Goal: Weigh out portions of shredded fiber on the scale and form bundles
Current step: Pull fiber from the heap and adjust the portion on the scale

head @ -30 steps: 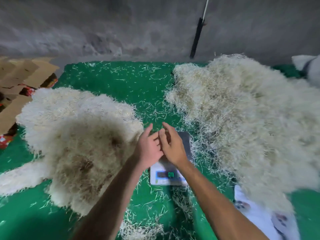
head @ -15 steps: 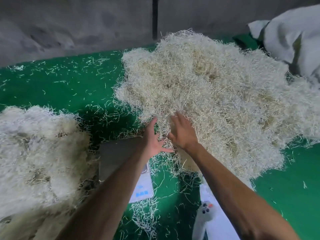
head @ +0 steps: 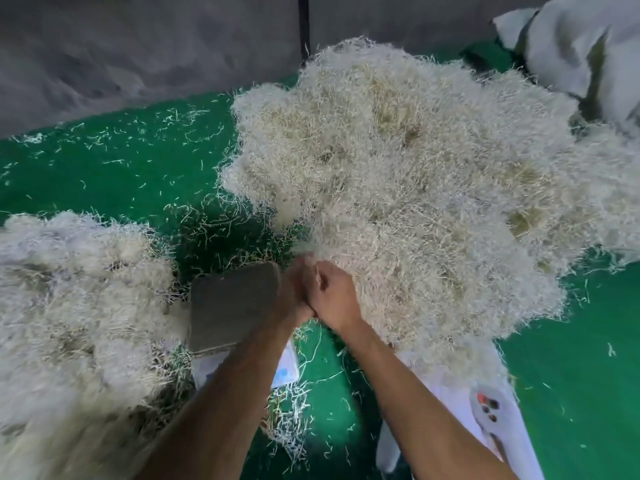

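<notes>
A large heap of pale shredded fiber (head: 415,188) covers the right half of the green mat (head: 121,174). My left hand (head: 292,296) and my right hand (head: 334,296) are pressed side by side at the heap's near-left edge. Their fingers curl into a tuft of fiber there. The left hand is blurred by motion. Just left of the hands lies the scale (head: 232,306), with a bare grey platform. Its white front (head: 287,368) is partly hidden under my left forearm, so no reading shows.
A second fiber heap (head: 69,323) fills the left side, touching the scale. Loose strands litter the mat. A white sack (head: 588,46) lies at the back right, and white patterned cloth (head: 485,410) lies by my right forearm. A grey wall with a black pole (head: 303,26) stands behind.
My view has swung right. Both hands left the spot above the scale, spread onto the right heap's edge, then drew together and curled into the fiber.
</notes>
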{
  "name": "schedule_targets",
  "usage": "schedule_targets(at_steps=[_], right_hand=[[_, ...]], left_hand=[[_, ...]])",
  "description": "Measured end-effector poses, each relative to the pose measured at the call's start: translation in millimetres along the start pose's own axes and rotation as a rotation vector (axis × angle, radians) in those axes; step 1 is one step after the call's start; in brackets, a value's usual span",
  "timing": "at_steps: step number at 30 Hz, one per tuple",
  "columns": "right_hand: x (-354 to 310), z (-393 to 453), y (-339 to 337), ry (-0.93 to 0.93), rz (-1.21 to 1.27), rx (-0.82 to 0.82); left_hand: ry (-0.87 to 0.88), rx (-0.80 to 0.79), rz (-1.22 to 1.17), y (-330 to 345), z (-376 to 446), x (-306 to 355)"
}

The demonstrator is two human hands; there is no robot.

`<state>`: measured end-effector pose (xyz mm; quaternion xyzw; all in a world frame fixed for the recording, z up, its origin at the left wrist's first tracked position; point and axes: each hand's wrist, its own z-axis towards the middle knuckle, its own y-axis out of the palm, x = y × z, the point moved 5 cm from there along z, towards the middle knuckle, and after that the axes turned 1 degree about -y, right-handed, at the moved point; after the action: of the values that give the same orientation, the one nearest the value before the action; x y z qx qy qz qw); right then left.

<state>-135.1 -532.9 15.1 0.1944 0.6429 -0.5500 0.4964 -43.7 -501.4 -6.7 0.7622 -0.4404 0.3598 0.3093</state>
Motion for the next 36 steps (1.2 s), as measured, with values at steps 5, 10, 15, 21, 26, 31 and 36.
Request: schedule_targets(at_steps=[5,10,15,21,26,31,36], right_hand=[[-55,-7,-40,-0.3,-0.033,0.117],[-84,17,-54,-0.171,-0.384,0.114],[-89,50,-73,0.19,-0.254,0.083],[-72,63,-100,0.384,-0.363,-0.088],[-71,52,-108,0.379,-0.471,-0.168],[-164,63,-115,0.222,0.573,0.124],[-235,98,-146,0.072,0.545,0.238]], left_hand=[[0.115,0.24,0.332,-17,-17,124],[0.379,0.16,0.702,12,-71,226],[0.52,0.111,0.93,26,-112,277],[0.832,0.225,0.838,25,-150,343],[0.788,0.223,0.726,8,-166,387],[0.54,-0.007,0.476,29,-153,359],[0.527,0.014,0.554,22,-146,326]])
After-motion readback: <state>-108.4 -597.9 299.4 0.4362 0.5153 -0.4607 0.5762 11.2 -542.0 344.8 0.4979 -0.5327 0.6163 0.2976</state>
